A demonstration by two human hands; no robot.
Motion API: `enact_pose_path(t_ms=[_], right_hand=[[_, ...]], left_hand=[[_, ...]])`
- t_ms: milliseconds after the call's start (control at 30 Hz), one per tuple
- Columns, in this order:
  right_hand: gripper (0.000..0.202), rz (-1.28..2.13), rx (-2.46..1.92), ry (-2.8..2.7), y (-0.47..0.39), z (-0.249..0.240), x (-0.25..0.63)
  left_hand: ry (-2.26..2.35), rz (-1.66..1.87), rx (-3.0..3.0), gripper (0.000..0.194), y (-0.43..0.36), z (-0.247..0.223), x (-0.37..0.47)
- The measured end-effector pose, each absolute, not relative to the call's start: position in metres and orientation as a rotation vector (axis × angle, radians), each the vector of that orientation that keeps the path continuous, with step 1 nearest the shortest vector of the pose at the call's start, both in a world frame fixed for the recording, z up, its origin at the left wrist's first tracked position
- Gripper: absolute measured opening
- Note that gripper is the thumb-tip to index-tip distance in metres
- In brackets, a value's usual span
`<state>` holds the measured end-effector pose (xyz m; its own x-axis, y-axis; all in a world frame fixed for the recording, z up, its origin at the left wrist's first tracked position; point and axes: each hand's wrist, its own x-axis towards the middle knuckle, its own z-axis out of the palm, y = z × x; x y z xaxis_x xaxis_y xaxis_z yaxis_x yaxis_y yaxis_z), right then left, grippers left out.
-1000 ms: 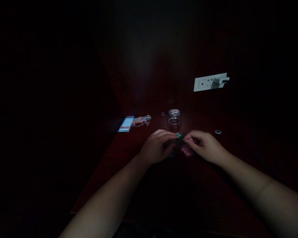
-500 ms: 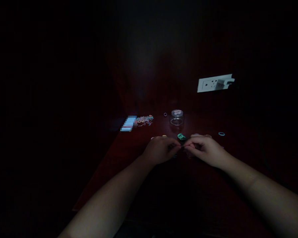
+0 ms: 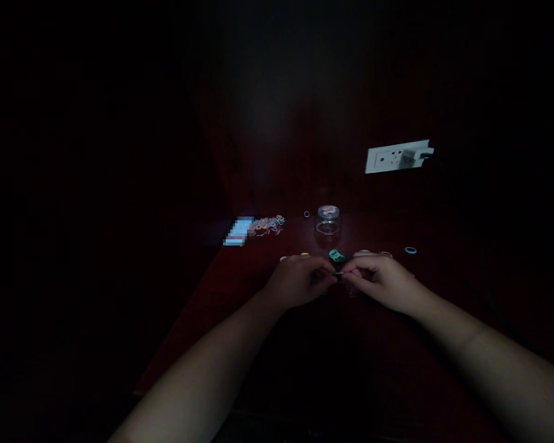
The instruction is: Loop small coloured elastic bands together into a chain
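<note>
The left hand (image 3: 298, 280) and right hand (image 3: 383, 280), fingertips nearly meeting, pinch a small thin item (image 3: 338, 273), too dim to identify, above the dark-red glossy tabletop (image 3: 240, 283), inside its left edge. The right hand partly covers a dim pinkish heap (image 3: 351, 290). Darkness hides the tabletop's right edge; the reddish wall (image 3: 281, 166) bears a white rectangular socket plate (image 3: 388, 159).

Reddish table (image 3: 226, 277): green bands (image 3: 335, 254), jar (image 3: 328, 220)

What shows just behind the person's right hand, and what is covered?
Just beyond the right hand, edges of a bluish item and an orange-tan band peek out; the hand hides their remaining parts.
</note>
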<state>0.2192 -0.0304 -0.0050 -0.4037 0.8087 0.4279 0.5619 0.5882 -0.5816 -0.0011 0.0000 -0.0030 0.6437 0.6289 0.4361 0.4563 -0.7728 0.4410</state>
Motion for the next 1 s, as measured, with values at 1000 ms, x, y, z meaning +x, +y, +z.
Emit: enact_pose_path(t_ms=[1000], right_hand=[[0.018,0.485,-1.061,-2.133,-0.0333,-0.0045,0.2175]], left_hand=[[0.75,0.855,2.582,0.007,-0.0023,0.0019,-0.0004]])
